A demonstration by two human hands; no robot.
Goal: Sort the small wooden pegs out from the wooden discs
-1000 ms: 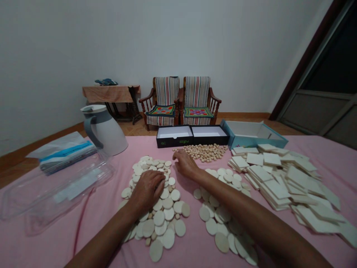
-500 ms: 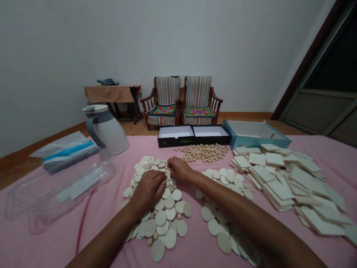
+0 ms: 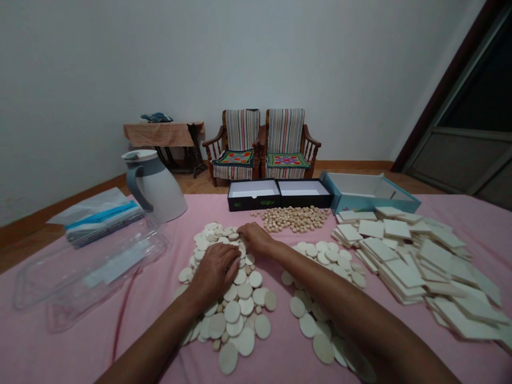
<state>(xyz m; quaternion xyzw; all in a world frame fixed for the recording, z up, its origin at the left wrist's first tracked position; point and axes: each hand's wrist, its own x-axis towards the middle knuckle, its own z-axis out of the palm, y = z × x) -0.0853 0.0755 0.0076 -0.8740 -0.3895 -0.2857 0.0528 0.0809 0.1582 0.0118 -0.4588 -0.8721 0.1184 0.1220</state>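
Note:
My left hand (image 3: 216, 266) rests on a pile of pale round wooden discs (image 3: 232, 312), palm down with its fingers bent together. What its fingertips hold, if anything, is hidden beneath it. At the far right side of the same pile is my right hand (image 3: 256, 238), its fingers curled down close to the left fingertips; whatever they pinch cannot be made out. Small wooden pieces (image 3: 216, 345) lie among the discs. A second heap of discs (image 3: 308, 324) lies partly under my right forearm.
Small wooden beads (image 3: 294, 218) lie before two joined black boxes (image 3: 256, 202). Square wooden tiles (image 3: 400, 266) are heaped at right, below a blue box (image 3: 374, 204). At left are a jug (image 3: 164, 194), a tissue pack (image 3: 102, 221) and clear plastic trays (image 3: 92, 277) on the pink cloth (image 3: 276, 368).
My right hand has moved slightly left over the discs, nearer my left hand. The left hand keeps its place on the pile. The whole view has shifted a little.

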